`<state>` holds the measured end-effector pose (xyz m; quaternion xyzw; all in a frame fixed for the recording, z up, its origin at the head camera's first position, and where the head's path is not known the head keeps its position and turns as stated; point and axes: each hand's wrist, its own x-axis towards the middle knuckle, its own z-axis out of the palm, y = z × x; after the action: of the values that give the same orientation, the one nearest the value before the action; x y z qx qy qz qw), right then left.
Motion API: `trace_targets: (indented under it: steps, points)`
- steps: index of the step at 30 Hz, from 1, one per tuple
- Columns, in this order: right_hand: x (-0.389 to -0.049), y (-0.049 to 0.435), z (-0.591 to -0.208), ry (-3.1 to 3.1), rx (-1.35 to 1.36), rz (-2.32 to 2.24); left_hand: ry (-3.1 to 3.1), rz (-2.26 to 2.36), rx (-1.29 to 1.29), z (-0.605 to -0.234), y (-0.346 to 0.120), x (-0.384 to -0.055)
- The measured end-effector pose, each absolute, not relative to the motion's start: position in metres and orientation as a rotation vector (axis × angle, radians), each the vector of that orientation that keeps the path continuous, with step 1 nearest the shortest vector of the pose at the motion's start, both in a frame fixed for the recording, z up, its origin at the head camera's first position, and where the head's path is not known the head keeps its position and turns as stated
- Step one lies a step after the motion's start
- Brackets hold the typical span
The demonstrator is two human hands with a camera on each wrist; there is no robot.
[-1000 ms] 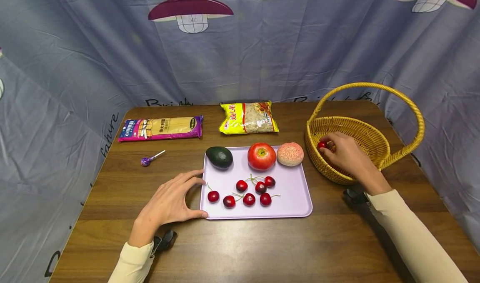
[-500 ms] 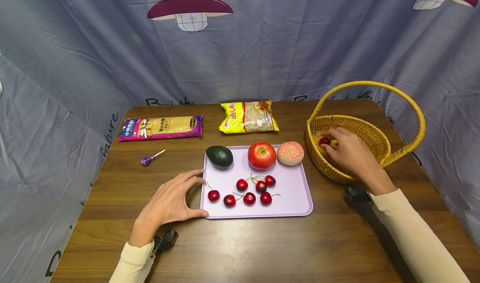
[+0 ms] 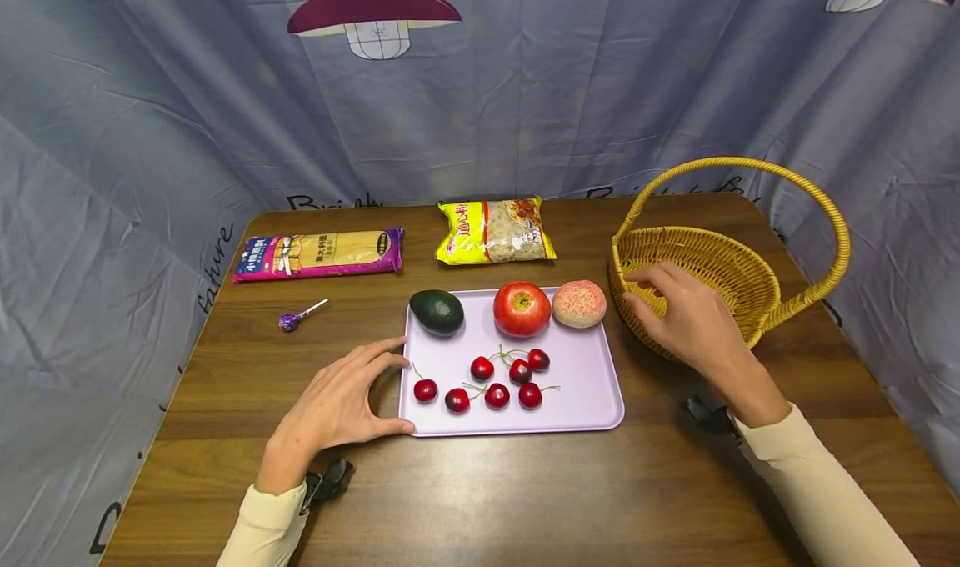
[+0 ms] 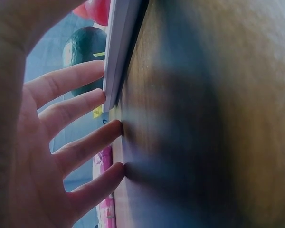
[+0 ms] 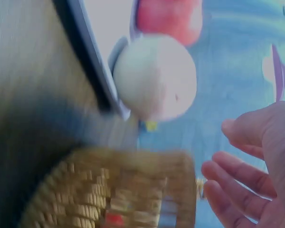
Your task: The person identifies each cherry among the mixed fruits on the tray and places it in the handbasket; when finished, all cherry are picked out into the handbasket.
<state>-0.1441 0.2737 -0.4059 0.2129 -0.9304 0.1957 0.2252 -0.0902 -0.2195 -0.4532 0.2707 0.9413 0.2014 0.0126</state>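
Observation:
My left hand (image 3: pixel 336 404) rests at the left edge of a lilac tray (image 3: pixel 581 396), fingers spread, thumb at its near corner. In the left wrist view two fingertips touch the tray's rim (image 4: pixel 115 57). Several dark red cherries (image 3: pixel 497 396) with stems lie on the tray, along with an avocado (image 3: pixel 437 313), a red tomato-like fruit (image 3: pixel 522 309) and a speckled pink peach (image 3: pixel 579 304). My right hand (image 3: pixel 693 323) hovers over the near left side of a yellow wicker basket (image 3: pixel 731 263), holding nothing. A red spot (image 5: pixel 115 219) shows through the weave in the right wrist view.
A pack of spaghetti (image 3: pixel 322 254) and a yellow bag of pasta (image 3: pixel 496 231) lie along the table's back. A purple lollipop (image 3: pixel 290 322) is left of the tray. The basket's tall handle (image 3: pixel 828 217) arches over its right side. A grey-blue curtain (image 3: pixel 517 92) hangs behind.
My right hand held a cherry inside the basket, let it go there, and has moved up and slightly toward me with its fingers apart. The left hand stays at the tray.

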Motion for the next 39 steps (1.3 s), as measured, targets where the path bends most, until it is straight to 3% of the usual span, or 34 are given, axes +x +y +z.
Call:
trace_targets:
  steps: [14, 39]
  points:
    - [-0.12, 0.222, -0.427, -2.6, 0.872, 0.602, 2.938, 0.619, 0.835, -0.454, -0.221, -0.089]
    - [-0.122, 0.178, -0.45, -2.711, 1.109, 0.675, 2.928, 0.65, 0.84, -0.454, -0.22, -0.089]
